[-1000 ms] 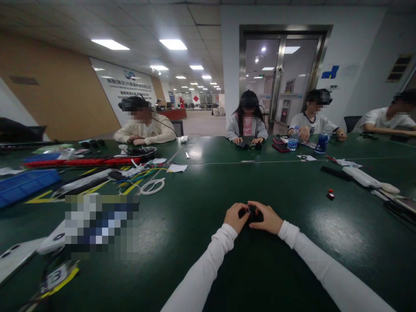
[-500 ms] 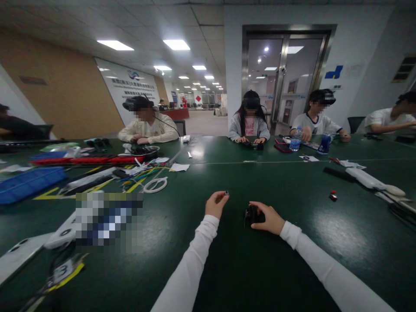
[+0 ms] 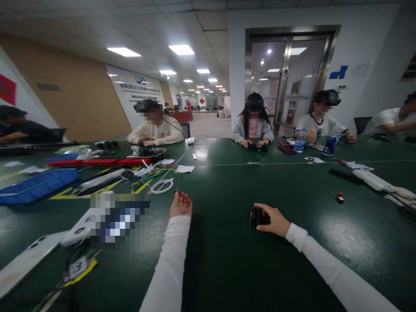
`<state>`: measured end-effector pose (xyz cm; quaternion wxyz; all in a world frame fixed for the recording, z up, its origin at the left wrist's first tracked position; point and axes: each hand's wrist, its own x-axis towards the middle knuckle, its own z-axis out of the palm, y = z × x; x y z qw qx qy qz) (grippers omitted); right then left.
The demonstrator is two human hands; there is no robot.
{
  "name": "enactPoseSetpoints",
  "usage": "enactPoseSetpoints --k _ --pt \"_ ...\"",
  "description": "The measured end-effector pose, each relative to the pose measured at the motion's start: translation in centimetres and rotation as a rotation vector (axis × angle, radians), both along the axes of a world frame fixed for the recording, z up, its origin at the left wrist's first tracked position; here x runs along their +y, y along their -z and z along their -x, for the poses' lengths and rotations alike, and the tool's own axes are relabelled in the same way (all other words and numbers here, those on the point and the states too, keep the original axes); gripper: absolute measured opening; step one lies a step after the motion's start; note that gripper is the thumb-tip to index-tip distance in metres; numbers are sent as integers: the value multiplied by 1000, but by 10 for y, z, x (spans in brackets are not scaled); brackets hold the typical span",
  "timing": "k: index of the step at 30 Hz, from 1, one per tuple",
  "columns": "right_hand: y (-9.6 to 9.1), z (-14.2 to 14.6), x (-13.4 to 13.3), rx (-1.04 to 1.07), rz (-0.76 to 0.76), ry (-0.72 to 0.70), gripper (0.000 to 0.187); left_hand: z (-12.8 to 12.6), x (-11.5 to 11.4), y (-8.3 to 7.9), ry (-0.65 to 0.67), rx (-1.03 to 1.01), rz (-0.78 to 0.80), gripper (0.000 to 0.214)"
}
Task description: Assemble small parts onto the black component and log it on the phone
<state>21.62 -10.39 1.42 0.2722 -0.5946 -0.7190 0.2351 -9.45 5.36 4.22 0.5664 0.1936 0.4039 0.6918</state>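
Observation:
My left hand is raised over the green table with its palm turned up. Its fingers are curled, and a small dark piece shows at the thumb and fingertip, too small to name. To the right, my right hand grips a small black device between thumb and fingers. A metal edge runs along the device's left side, and part of it is hidden by the fingers. A coil of white cable lies just beyond my left hand.
A blue tray, white plastic parts and loose wires lie on the left. A small red-and-silver item and a white tool-like object are on the right. Several people sit across the table, near a water bottle.
My left hand has moved left, away from the black device, and turned its palm up with the small piece in its fingers. My right hand keeps its hold; the view has shifted slightly.

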Motion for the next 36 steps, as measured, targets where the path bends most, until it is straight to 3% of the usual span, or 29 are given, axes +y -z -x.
enactPoseSetpoints --k 6,9,12,15,19,24,30,33,36 --pt "2 0 2 -11 -10 -13 71 -50 -24 2 176 109 -21 14" --pt "3 1 3 -22 -25 -13 71 -84 -46 9 323 231 -99 27" --pt "5 1 3 -29 -46 -2 71 -113 -72 19 546 465 -249 31" --pt "6 2 4 -27 -54 5 71 -133 -96 25 746 773 -517 22" --pt "6 1 4 -25 -60 -3 73 -139 -106 23 841 1211 -760 17" --pt "12 0 4 70 -55 10 75 -113 -76 19 653 1589 -798 15" --pt "22 -4 5 126 -43 -7 69 -31 -19 22 182 1813 -371 14" --pt "23 -4 5 120 -45 -17 66 18 -2 22 -28 1807 -156 10" --pt "23 -4 4 113 -24 -26 65 59 5 21 -186 1719 -71 6"
